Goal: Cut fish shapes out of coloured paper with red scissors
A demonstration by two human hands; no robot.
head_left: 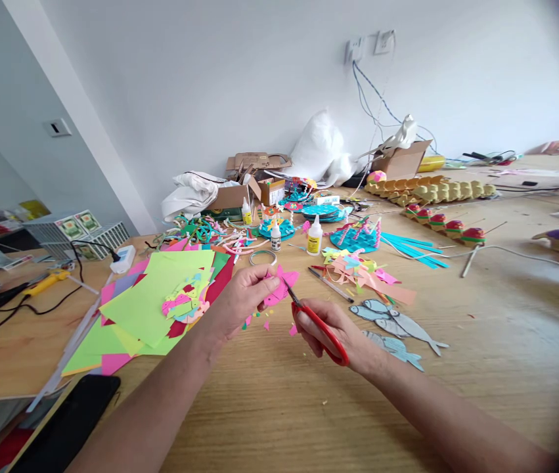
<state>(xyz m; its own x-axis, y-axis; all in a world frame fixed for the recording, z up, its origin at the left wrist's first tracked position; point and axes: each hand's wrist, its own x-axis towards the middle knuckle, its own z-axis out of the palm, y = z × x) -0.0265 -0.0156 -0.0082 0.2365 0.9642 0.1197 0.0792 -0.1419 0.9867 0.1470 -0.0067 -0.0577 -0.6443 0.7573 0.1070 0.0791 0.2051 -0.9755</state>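
Note:
My left hand [245, 297] pinches a small piece of pink paper [279, 289] above the table's middle. In my right hand [341, 328] is a pair of scissors with red handles [334, 347], its dark blades touching the paper's right side. Small pink and green scraps [267, 325] lie on the wood below. To the left, colored paper sheets [151, 295] are stacked, with cut paper pieces on top. Grey-blue paper fish [404, 325] lie to the right of my right hand, and a pen [331, 284] rests just beyond it.
Glue bottles [314, 238] stand behind my hands. Paper strips [375, 276] and blue strips [414, 249] lie to the right, near painted egg-carton pieces [444, 223]. A black phone [69, 420] sits at the front left. A glue gun [45, 284] with a cord lies farther left.

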